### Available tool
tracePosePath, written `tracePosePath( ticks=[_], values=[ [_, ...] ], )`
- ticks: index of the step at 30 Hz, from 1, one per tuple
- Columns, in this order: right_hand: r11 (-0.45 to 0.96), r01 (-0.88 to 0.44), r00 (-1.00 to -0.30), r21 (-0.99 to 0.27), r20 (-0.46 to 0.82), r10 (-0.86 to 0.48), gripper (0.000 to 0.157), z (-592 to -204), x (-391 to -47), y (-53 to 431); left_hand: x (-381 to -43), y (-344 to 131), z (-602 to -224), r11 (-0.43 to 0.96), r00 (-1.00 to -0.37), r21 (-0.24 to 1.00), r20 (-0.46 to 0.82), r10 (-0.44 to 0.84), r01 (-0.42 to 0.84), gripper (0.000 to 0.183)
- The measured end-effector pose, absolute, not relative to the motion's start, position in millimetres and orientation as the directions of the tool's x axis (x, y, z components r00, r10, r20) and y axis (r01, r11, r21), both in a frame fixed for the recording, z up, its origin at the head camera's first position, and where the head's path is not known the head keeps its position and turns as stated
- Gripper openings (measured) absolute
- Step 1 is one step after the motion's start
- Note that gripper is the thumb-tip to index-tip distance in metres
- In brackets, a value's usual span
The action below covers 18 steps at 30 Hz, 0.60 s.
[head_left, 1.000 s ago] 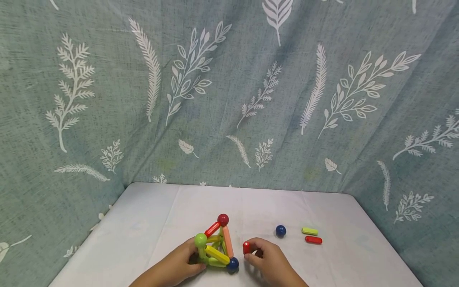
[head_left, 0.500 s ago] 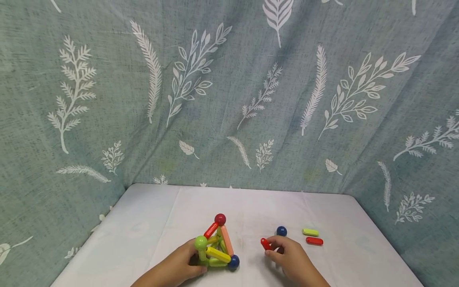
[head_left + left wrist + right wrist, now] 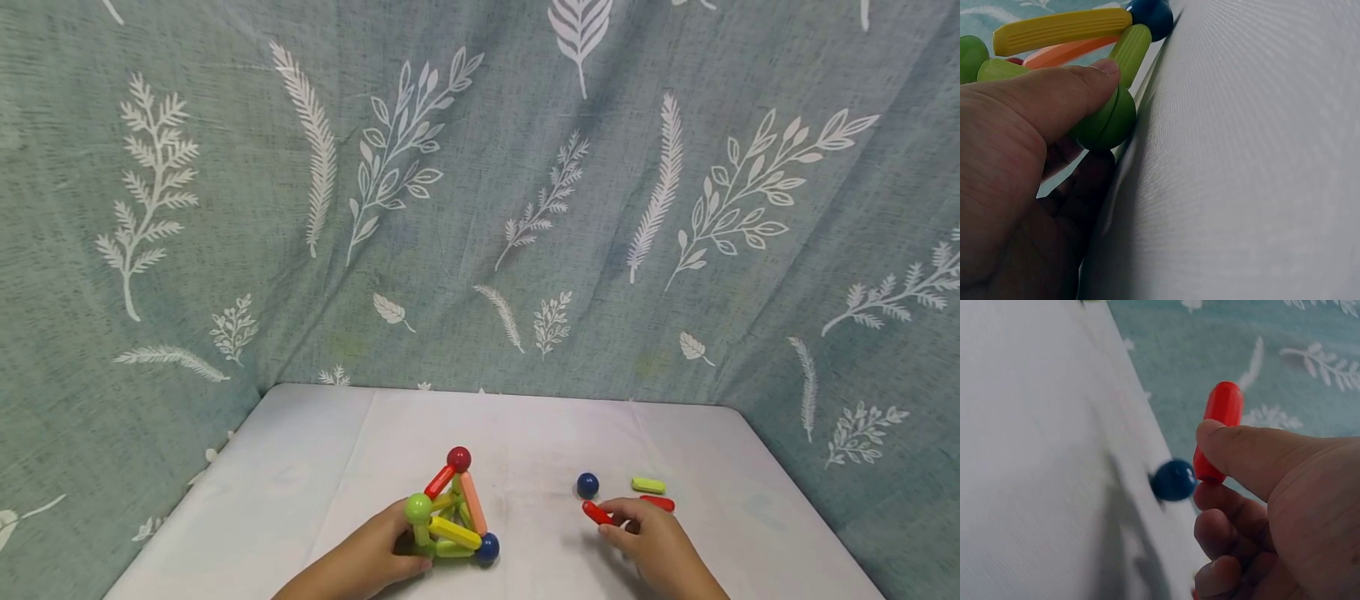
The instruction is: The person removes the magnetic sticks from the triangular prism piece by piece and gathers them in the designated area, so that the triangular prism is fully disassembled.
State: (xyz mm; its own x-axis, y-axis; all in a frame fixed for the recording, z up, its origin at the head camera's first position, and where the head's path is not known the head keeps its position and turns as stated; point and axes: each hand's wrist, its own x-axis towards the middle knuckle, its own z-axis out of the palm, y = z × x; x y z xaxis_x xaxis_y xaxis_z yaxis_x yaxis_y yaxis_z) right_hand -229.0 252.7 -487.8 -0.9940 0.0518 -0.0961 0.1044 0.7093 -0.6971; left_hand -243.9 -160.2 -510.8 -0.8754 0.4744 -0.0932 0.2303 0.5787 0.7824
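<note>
Head cam: my right hand drifts right, pinching a red stick, so it's well apart from the build my left hand grips.

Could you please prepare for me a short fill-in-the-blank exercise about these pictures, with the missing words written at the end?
1. The right grip pinches a ____ stick.
2. In the frame, the orange stick runs from the red ball to a ____ ball.
3. In the head view, the loose ball on the table lies to the ____ of the frame.
4. In the left wrist view, the ball nearest the left grip is ____.

Missing words: red; blue; right; green.
</note>
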Motion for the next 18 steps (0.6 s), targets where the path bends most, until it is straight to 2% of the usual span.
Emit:
tracePosePath(
  ticks=[8,14,18],
  values=[
    [0.736,0.153,-0.988,-0.66,-0.08,0.134,0.021,-489,-231,275,-245,-160,-511,0.576,-0.874,0.782,-0.089,0.478,0.236,0.06],
    [0.777,0.154,-0.988,-0.611,-0.07,0.14,0.025,-493,-233,289,-247,-159,-512,0.579,-0.876,0.78,-0.085,0.475,0.238,0.059],
    [0.794,0.185,-0.983,-0.579,-0.107,0.151,0.03,-497,-233,299,-247,-160,-512,0.586,-0.875,0.776,-0.098,0.475,0.232,0.057]
  ],
)
